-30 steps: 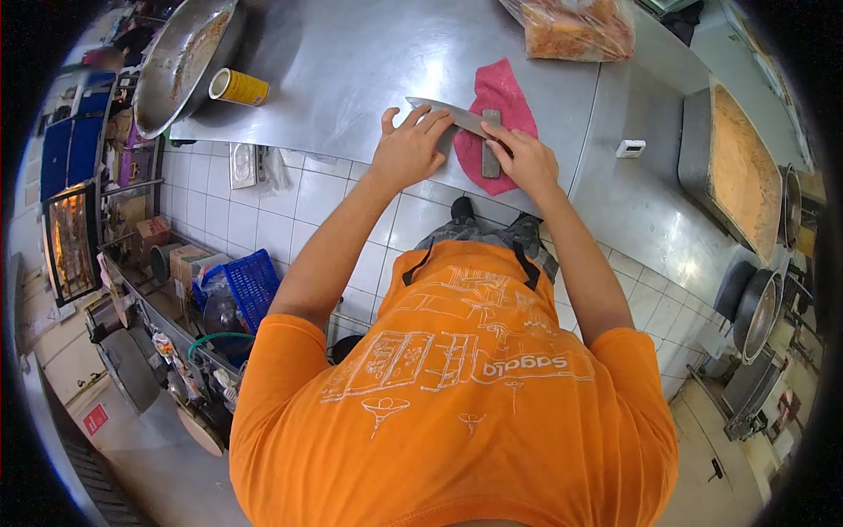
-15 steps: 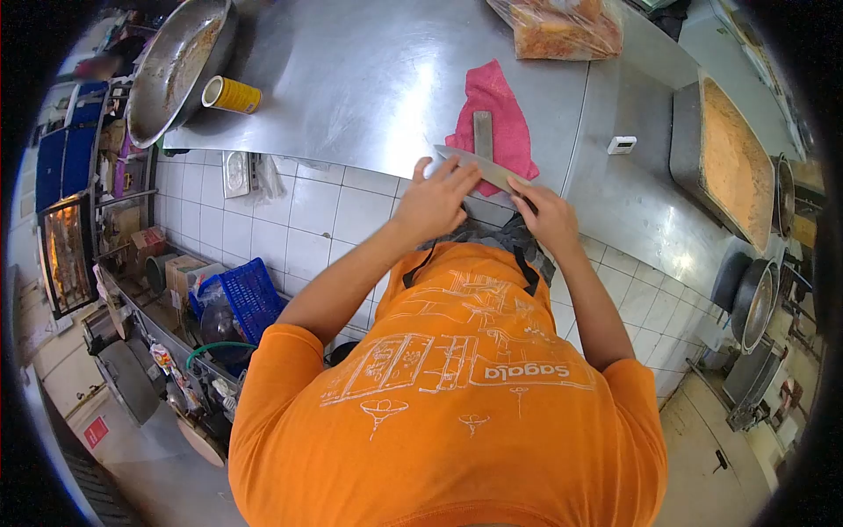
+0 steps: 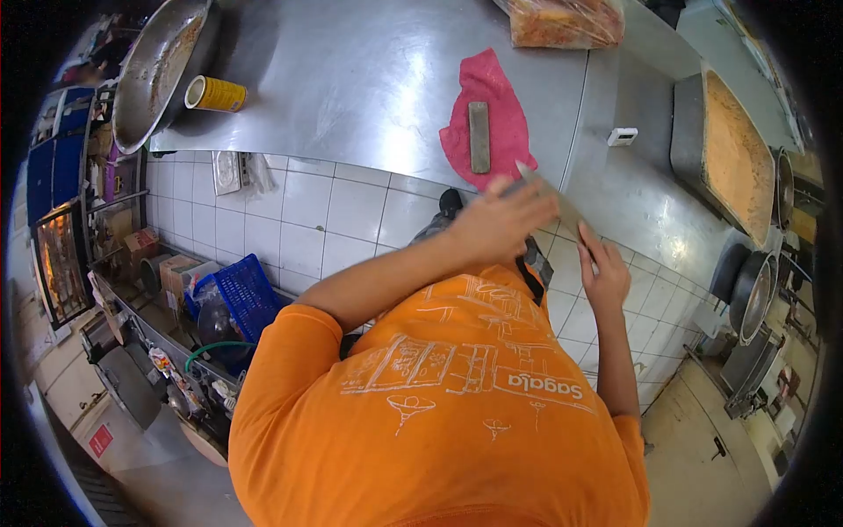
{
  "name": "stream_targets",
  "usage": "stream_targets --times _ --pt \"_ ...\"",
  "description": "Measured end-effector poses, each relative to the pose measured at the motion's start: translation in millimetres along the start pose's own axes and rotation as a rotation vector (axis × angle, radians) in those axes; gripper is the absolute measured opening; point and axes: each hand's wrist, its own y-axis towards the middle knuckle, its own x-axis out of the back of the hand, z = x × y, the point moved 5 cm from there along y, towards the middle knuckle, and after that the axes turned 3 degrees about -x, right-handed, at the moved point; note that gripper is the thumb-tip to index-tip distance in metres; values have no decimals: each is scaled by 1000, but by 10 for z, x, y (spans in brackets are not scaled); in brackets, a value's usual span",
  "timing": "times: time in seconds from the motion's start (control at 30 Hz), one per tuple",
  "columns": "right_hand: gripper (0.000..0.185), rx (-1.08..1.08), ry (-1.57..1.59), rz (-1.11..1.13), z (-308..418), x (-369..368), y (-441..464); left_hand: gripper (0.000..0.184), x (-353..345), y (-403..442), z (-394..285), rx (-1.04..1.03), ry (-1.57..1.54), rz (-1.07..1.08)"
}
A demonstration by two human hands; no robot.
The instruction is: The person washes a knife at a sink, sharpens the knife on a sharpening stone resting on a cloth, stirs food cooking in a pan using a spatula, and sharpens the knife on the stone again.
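Note:
A knife [image 3: 566, 206] is held slantwise in front of my waist, its pointed end up and to the left. My right hand [image 3: 606, 270] is closed at the lower end of the knife, hiding its grip. My left hand [image 3: 507, 220] is against the blade from the left, its fingers smeared by motion, so I cannot make out whether they grip it. Just beyond the hands, a grey sharpening stone [image 3: 479, 137] rests on a pink cloth [image 3: 505, 88] near the counter's front edge.
On the steel counter [image 3: 351, 97] are a large wok [image 3: 158, 75], a yellow can [image 3: 216, 94], a plastic-wrapped food block [image 3: 566, 22] and a small white device [image 3: 623, 136]. A deep tray [image 3: 689, 149] stands at right. A blue crate [image 3: 237, 299] sits at lower left.
Both hands and the knife have moved right and nearer my body, away from the stone. The stone and cloth now show uncovered. My view has shifted slightly.

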Motion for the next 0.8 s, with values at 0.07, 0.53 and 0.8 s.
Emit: stream_targets --times 0.07,0.53,0.8 --pt "40 100 67 -80 275 -194 499 77 139 -89 394 133 59 -20" --pt "34 356 393 -77 1111 -1228 1671 68 397 -769 1393 420 374 -36" --pt "34 293 401 19 872 -930 1273 65 195 -678 1030 372 281 -23"
